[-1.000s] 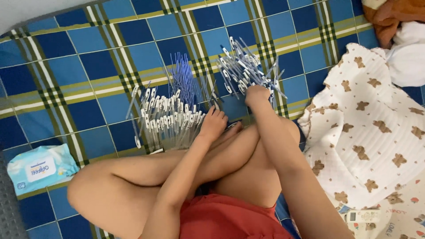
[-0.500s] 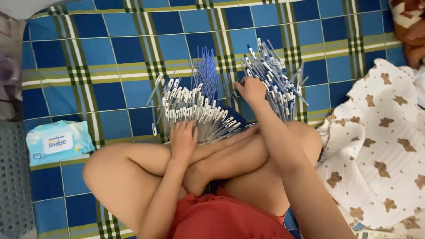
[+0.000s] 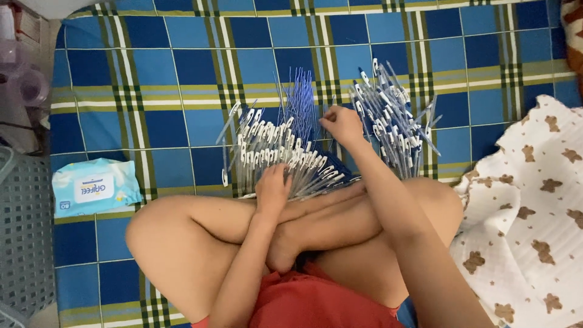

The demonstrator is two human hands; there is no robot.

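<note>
Fingers of the left hand (image 3: 273, 188) curl down onto the near end of a fanned heap of clear pen barrels with white clips (image 3: 273, 155), the tips pressed into the heap; whether they pinch a single barrel cannot be told. Those of the right hand (image 3: 342, 124) are drawn together at the tips, seemingly nipping something thin beside the bundle of thin blue refills (image 3: 300, 103), though what they nip is too small to make out. That bundle lies between the two heaps, pointing toward the far edge of the mat. A second heap of pen barrels (image 3: 392, 121), with dark tips, lies just right of the right hand, fanned toward the far right corner. All of this rests on a blue and green checked mat (image 3: 152, 79). The person sits cross-legged at the mat's near edge, bare knees wide, both forearms reaching over the crossed legs. A light blue pack of wet wipes (image 3: 94, 185) lies near the left edge. A grey plastic basket (image 3: 24, 237) stands beyond that edge. A cream cloth with brown bears (image 3: 534, 212) covers the right side.
</note>
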